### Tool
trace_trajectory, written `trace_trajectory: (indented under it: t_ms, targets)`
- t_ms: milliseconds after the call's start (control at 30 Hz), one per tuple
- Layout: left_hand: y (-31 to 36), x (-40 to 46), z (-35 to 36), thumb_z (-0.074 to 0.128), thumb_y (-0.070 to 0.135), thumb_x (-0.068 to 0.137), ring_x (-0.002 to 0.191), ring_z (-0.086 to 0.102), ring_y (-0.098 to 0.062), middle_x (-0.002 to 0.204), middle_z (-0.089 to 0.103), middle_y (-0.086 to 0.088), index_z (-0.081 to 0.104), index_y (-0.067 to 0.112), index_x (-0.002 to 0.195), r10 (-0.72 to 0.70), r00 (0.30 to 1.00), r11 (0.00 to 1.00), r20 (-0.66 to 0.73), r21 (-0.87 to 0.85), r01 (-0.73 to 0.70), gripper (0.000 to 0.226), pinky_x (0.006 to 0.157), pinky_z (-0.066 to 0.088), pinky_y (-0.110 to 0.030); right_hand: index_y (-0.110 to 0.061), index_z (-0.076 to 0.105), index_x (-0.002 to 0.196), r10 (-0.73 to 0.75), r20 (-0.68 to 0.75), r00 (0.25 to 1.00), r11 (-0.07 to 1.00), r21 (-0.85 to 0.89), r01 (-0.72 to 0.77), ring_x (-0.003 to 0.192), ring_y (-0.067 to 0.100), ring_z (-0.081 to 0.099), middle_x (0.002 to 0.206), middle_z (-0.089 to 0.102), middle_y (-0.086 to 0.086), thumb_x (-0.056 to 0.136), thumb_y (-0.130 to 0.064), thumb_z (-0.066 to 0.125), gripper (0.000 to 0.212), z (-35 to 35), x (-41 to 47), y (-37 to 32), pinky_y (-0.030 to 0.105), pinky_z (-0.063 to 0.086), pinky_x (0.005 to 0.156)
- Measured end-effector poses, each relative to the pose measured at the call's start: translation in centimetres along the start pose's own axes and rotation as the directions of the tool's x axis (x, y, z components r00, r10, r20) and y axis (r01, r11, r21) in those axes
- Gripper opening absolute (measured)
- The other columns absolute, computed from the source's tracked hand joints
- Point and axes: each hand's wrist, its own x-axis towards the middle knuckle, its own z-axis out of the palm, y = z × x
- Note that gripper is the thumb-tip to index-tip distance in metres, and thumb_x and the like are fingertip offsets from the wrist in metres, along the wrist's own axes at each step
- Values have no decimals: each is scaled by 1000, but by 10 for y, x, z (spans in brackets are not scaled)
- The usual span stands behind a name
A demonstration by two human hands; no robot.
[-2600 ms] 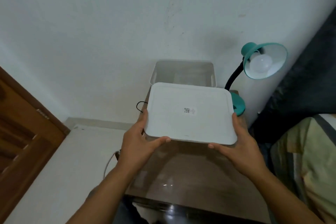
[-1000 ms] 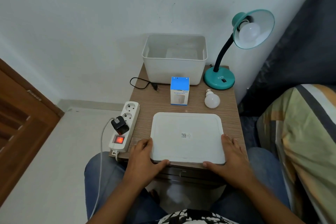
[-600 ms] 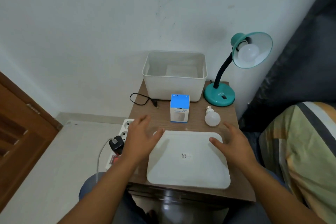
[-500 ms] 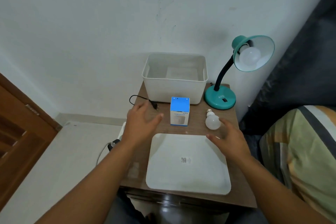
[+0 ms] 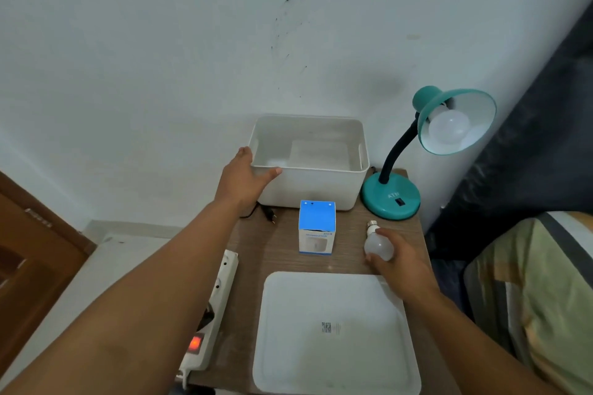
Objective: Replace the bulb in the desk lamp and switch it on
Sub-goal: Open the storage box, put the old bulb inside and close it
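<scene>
A teal desk lamp (image 5: 391, 200) stands at the table's back right, its shade (image 5: 462, 120) holding a white fitted bulb (image 5: 448, 128). A loose white bulb (image 5: 378, 244) lies on the wooden table with its screw base pointing away; my right hand (image 5: 399, 261) curls round it. My left hand (image 5: 245, 178) reaches to the near left corner of the white bin (image 5: 321, 184), thumb over its front rim. A blue and white bulb box (image 5: 317, 231) stands between the hands.
The bin's white lid (image 5: 333, 337) lies flat at the table's front. A power strip (image 5: 211, 308) with a lit red switch hangs at the left edge. The unplugged black plug (image 5: 271, 215) lies by the bin. A wall is behind, bedding to the right.
The lid was set down on the table and both hands left it. My left hand moved forward to the bin's corner; my right hand closed round the loose bulb.
</scene>
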Motion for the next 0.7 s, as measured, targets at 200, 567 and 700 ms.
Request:
trace_trajectory:
  t_ms: [200, 567, 700]
  targets:
    - [-11, 4, 5, 76, 51, 85, 114, 62, -18, 134, 65, -3, 56, 16, 139, 34, 997, 998, -75, -46, -37, 68, 87, 50, -27, -36, 50, 135, -188, -62, 980, 977, 87, 193, 117, 9, 51, 132, 50, -17, 82, -38, 75, 58, -25, -15, -18, 29, 45, 100]
    - [-15, 1, 7, 77, 54, 82, 116, 60, -16, 133, 66, -5, 47, 16, 149, 2, 990, 996, -139, -90, -15, 83, 91, 45, -26, -35, 57, 129, -427, -249, 869, 887, 72, 456, 102, 2, 55, 118, 54, -23, 79, -38, 78, 55, -62, 33, -93, 9, 44, 81]
    - [-17, 1, 8, 77, 56, 81, 120, 61, -14, 127, 66, 5, 49, 18, 148, -2, 990, 994, -138, -104, -12, 82, 92, 47, -25, -36, 54, 131, -441, -204, 874, 895, -28, 446, 103, 10, 57, 120, 57, -15, 82, -44, 73, 54, -55, 80, -129, 25, 45, 80]
